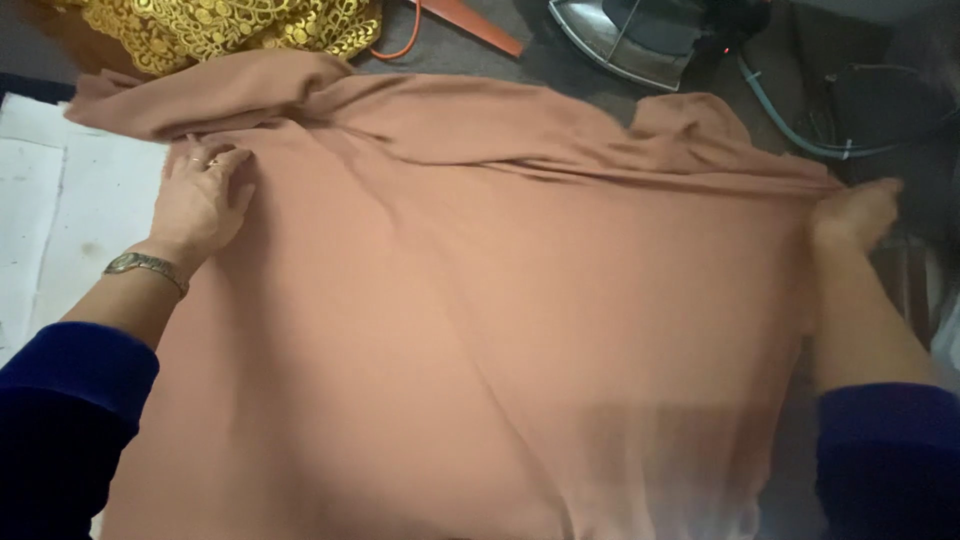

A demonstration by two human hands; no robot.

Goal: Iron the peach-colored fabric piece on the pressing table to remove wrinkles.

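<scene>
Dark blue sleeves (60, 400) are seen nearest the camera, one at each lower corner. Between them a brown cloth (480, 330) is spread across the work surface and is largely flat in its near and middle parts. The left hand (200, 200) is laid open, palm down, on the cloth near its left edge; a watch (145, 265) is worn at the wrist. The right hand (855, 212) is closed on the cloth's right edge, which is drawn taut. Folds and a rolled edge remain along the far side, so smoothing is judged partly done. Beyond lie yellow lace (220, 30), an iron (630, 40) and a hose (800, 130).
</scene>
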